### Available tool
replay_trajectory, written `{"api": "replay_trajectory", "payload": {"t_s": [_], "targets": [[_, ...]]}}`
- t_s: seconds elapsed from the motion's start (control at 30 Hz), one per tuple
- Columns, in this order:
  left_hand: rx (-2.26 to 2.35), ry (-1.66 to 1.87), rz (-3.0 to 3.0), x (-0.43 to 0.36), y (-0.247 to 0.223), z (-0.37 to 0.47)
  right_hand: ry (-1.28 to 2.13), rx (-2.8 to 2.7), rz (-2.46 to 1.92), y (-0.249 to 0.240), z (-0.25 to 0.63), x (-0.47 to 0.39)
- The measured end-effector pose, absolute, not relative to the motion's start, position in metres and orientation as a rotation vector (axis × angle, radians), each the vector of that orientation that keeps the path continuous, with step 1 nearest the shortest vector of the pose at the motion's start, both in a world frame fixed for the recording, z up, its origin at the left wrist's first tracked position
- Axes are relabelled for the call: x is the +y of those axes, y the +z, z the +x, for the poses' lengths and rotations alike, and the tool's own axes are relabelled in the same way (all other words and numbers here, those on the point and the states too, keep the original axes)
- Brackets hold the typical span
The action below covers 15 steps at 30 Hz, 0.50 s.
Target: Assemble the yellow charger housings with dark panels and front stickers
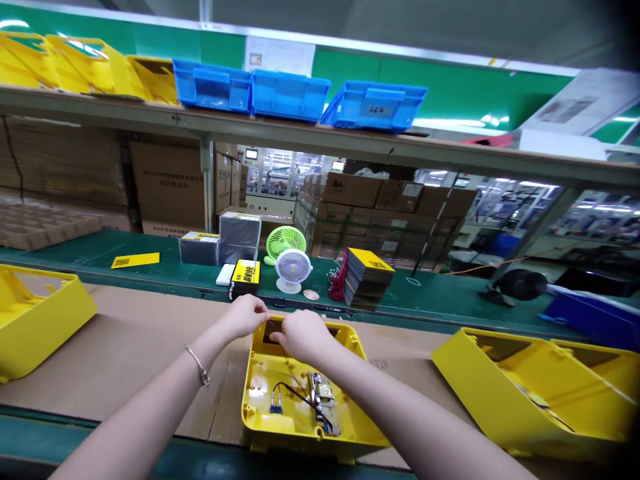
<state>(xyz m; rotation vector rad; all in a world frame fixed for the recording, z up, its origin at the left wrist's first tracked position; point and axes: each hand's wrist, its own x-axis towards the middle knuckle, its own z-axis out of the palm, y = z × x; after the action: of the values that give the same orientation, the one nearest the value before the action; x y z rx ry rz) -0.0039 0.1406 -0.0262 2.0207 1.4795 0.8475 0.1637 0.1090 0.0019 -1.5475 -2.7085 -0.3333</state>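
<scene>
Beyond my brown cardboard sheet [140, 340], I see two small desk fans, one green [285, 241] and one white [293, 269], a stack of yellow-topped black booklets [369, 276], and three blue plastic bins [295, 97] on the shelf above.

Open housing [295, 400] on cardboard sheet [140, 340], two fans [293, 267] behind, card stack [367, 277] right of fans

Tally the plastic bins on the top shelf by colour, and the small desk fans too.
Blue bins: 3
Yellow bins: 3
Green fan: 1
White fan: 1
Total: 8
</scene>
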Motion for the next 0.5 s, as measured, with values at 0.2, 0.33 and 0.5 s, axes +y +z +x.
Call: {"api": "replay_trajectory", "payload": {"t_s": [0.2,0.33,0.5], "targets": [[1.469,0.599,2.043,0.154,-0.015,-0.006,-0.225,-2.855,-1.346,-0.012,0.144,0.116],[1.476,0.493,2.078,0.162,-0.008,-0.002,-0.121,-2.96,-1.215,-0.001,0.157,0.112],[1.45,0.489,2.122,0.163,-0.004,0.002,-0.083,-2.925,-1.245,0.017,0.194,0.11]]}}
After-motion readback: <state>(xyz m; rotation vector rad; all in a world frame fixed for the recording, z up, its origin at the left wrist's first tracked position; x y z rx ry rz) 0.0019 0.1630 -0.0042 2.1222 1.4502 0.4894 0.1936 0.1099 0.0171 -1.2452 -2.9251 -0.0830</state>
